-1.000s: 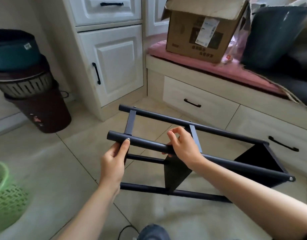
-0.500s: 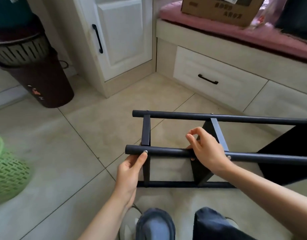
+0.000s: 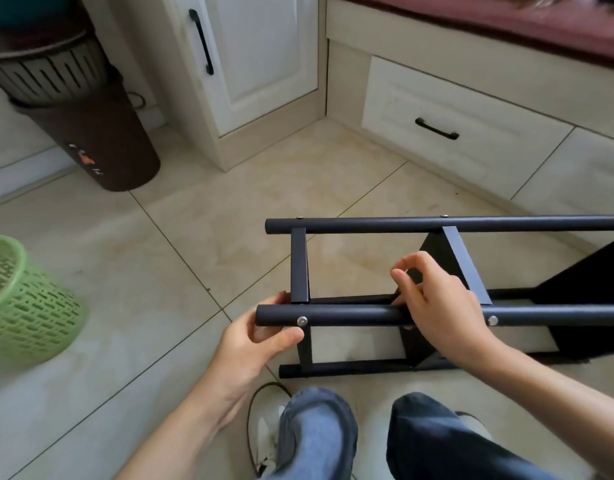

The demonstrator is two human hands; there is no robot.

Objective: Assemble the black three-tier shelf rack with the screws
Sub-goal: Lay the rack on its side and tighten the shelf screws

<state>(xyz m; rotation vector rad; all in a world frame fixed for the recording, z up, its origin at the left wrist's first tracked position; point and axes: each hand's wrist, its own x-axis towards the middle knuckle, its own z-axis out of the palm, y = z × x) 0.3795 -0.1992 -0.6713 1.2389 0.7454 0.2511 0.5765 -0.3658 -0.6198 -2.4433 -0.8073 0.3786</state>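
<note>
The floor (image 3: 201, 216) is of pale beige tiles with thin dark joints; at the left edge stands a green plastic basket (image 3: 24, 299) with a pattern of small slots; behind it, near the wall, stands a dark brown bin (image 3: 90, 133) which carries a grey slotted basket (image 3: 45, 74) on top. A white cabinet door (image 3: 260, 53) with a black vertical handle (image 3: 201, 41) is at the back; to its right is a white drawer (image 3: 451, 133) with a black handle (image 3: 436, 128), under a bench with a dark pink cushion (image 3: 506, 26). At the bottom edge show blue jeans (image 3: 316, 434) and a white shoe (image 3: 267, 438).
</note>
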